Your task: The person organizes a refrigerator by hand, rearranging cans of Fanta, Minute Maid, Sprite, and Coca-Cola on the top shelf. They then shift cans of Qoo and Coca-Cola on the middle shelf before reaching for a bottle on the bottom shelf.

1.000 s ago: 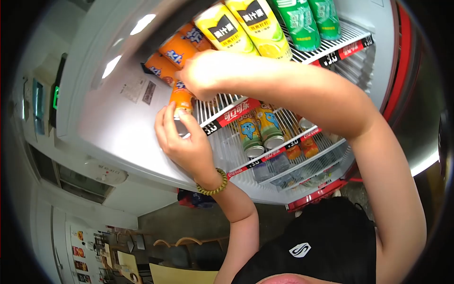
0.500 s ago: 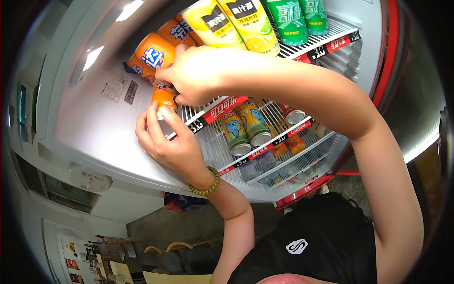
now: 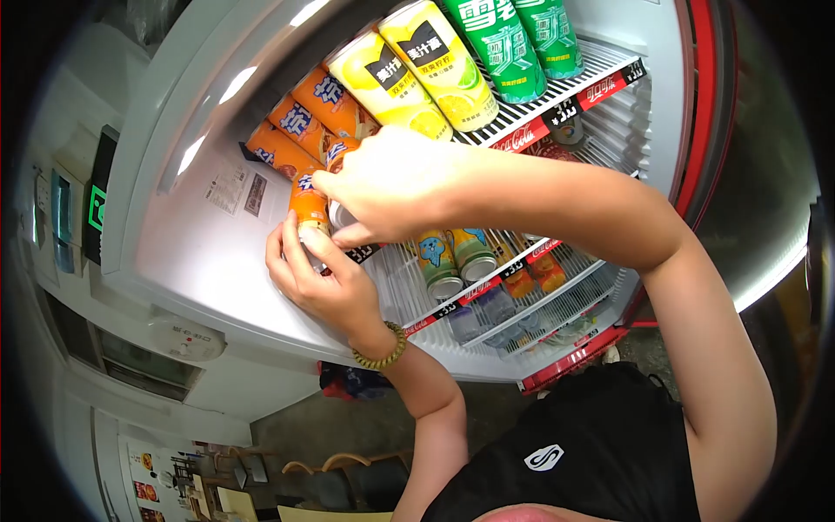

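An orange soda can (image 3: pixel 308 202) stands at the front left of the top shelf, and my left hand (image 3: pixel 317 277) is closed around its lower end. Close beside it, my right hand (image 3: pixel 396 184) grips another orange soda can (image 3: pixel 340 153). Its silver end shows under my curled fingers, which hide most of its side. Behind both hands is a row of several orange cans (image 3: pixel 300 124) with blue and white lettering. Yellow lemon drink cans (image 3: pixel 435 65) are in the neighbouring row.
Green cans (image 3: pixel 500 52) fill the right of the top shelf. A red and black price strip (image 3: pixel 600 90) runs along the wire shelf's edge. Lower down are yellow-green cans (image 3: pixel 437 265) and purple-capped containers (image 3: pixel 496 304). The white fridge wall (image 3: pixel 191 235) is close on the left.
The view has shifted, showing more of the back row. My right hand has moved off the front-left can onto the one beside it. My left hand keeps its hold.
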Demonstrator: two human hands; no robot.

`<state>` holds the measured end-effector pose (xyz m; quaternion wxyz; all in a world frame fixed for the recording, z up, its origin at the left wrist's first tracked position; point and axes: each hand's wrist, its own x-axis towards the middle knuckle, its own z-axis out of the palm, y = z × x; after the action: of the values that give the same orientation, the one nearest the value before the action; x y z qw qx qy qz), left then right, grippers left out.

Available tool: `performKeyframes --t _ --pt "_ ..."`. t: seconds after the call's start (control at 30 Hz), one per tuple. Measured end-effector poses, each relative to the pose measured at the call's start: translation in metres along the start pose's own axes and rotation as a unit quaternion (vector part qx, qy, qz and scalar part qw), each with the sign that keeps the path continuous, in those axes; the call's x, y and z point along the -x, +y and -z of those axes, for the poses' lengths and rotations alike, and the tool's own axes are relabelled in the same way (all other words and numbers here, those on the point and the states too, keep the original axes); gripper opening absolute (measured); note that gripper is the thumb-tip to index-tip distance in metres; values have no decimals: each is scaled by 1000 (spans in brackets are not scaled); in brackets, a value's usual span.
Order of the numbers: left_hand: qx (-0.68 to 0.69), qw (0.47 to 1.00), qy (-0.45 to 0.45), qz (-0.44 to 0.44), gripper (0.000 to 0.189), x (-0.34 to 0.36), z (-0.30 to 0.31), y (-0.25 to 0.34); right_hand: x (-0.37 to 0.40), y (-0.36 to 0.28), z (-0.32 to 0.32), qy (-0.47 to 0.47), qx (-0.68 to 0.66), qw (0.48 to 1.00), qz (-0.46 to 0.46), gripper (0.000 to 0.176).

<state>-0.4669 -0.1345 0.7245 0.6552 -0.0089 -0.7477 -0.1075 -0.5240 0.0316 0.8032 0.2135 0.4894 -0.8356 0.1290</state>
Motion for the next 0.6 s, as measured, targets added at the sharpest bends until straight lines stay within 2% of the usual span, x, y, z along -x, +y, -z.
performKeyframes --t 0.07,0.13,0.2,0.23,0.3,0.33,0.37,0.4,0.47,0.53,0.57,0.6 --pt "10 1000 -11 0 41 0 2 4 22 3 -1 60 -38 996 58 63" --pt "8 1000 2 15 40 0 4 16 49 3 18 62 -56 994 67 58" --pt "56 997 35 -35 39 -9 6 35 62 7 29 134 -61 986 76 53" --pt "80 992 43 -84 33 -15 5 42 64 14 34 198 -35 975 92 49" --pt "141 983 7 -118 28 -38 -1 66 55 36 52 300 8 947 111 38" --pt "154 977 -17 -148 32 -55 -6 77 50 46 62 342 23 933 113 32" --pt "173 977 -38 -115 36 -68 -13 92 57 47 106 162 -75 983 36 28" --pt "161 981 -56 -94 45 -78 -21 97 60 50 100 206 -67 975 52 27" --pt "103 985 -46 -130 65 -86 -46 96 67 55 89 294 -46 951 81 25" --pt "183 971 -144 -47 83 -81 -51 98 69 69 61 376 36 923 78 38" --pt "225 960 -162 -48 94 -73 -60 91 71 74 42 414 59 905 74 44" --pt "221 956 -195 -7 99 -68 -60 93 78 69 35 374 74 924 25 59"
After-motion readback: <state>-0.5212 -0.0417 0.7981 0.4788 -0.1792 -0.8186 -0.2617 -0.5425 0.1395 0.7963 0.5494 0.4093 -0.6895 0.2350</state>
